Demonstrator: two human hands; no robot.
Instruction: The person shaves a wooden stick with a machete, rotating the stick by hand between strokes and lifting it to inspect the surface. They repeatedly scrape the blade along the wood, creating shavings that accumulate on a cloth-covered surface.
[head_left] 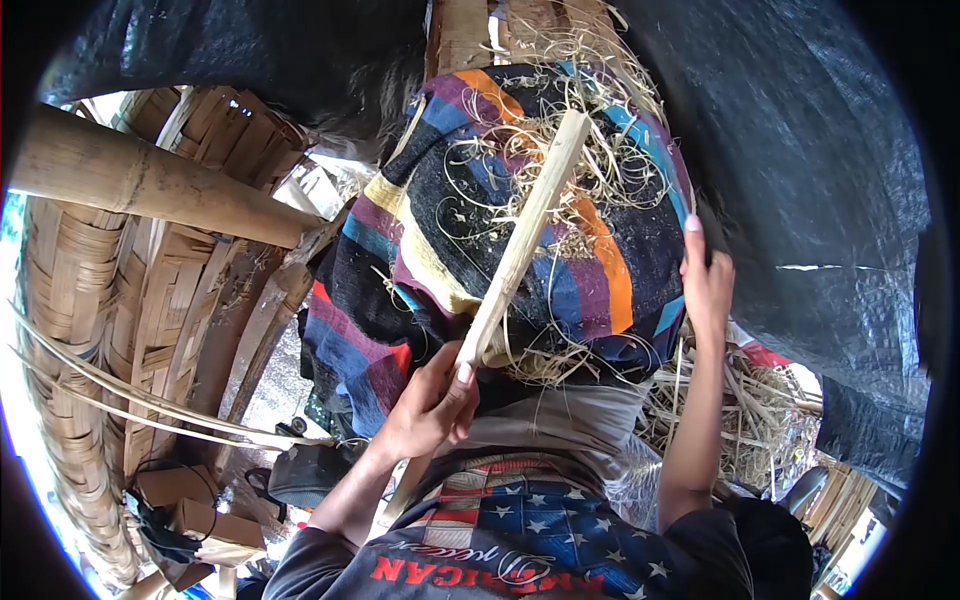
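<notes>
My left hand (pixel 430 405) is wrapped around the lower part of a long pale bamboo strip (pixel 525 245). The strip slants up and to the right across a striped cloth (pixel 415 240), which lies over my lap. Below the fist, its other end runs down beside my shirt. At the cloth's right edge is my right hand (pixel 708 280), one digit stretched upward and the others partly bent, with nothing visible in it. Thin curly shavings (pixel 590 170) are scattered over the cloth, thickest around the strip's upper end.
A thick bamboo pole (pixel 160 180) and woven bamboo panels (pixel 75 290) stand at the left. Dark plastic sheeting (pixel 800 170) hangs at the right. More shavings (pixel 740 420) are piled low on the right. Cardboard boxes (pixel 215 525) sit at lower left.
</notes>
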